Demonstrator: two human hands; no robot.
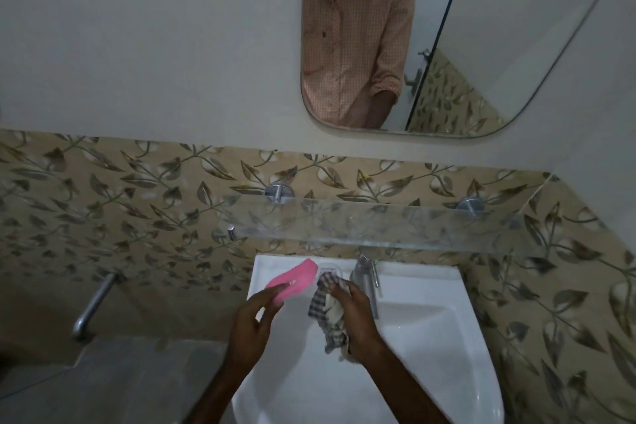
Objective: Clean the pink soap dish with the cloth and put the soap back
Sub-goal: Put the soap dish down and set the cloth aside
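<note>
Holding the pink soap dish (296, 277) by its near end in the left hand (254, 323), tilted over the far left corner of the white washbasin (430, 337). Clutching a bunched checked cloth (323, 310) in the right hand (354, 313), just right of the dish, beside the chrome tap (366, 277). Beyond, glass shelf (378, 224) and mirror (481, 27).

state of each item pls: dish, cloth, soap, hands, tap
pink soap dish: lifted off the basin, tilted, held at its near end
cloth: bunched up, close beside the dish
left hand: grips the dish
right hand: grips the cloth
tap: no water running
soap: probably the pale thing on the basin ledge behind the cloth, too unclear to be sure
</note>
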